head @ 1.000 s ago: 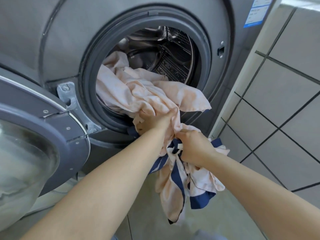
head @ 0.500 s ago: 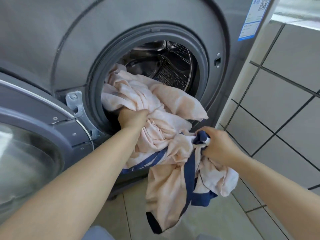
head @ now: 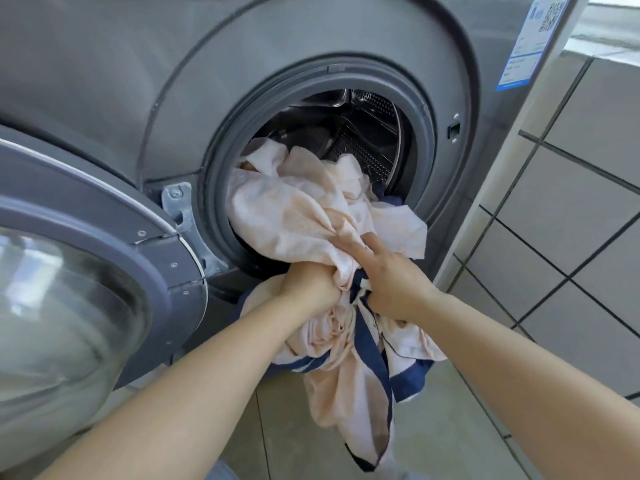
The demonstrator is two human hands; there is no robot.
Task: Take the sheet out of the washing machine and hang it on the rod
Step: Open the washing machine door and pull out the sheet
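A pale peach sheet [head: 291,209] with dark blue bands spills from the round opening of the grey washing machine [head: 311,57]. Part of it still lies in the steel drum [head: 367,126]; the rest hangs down toward the floor. My left hand [head: 308,282] grips a bunched fold just below the door seal. My right hand [head: 391,275] is right beside it, fingers reaching into the cloth and holding the blue-edged part. No rod is in view.
The machine's open door [head: 86,271] with its glass bowl swings out at the left, close to my left arm. A grey tiled wall [head: 571,202] stands at the right. Beige floor tiles [head: 450,427] lie below the hanging cloth.
My left hand has drawn the gripped fold out and down from the opening. My right hand has moved left, back up against the left hand. More sheet hangs outside the drum.
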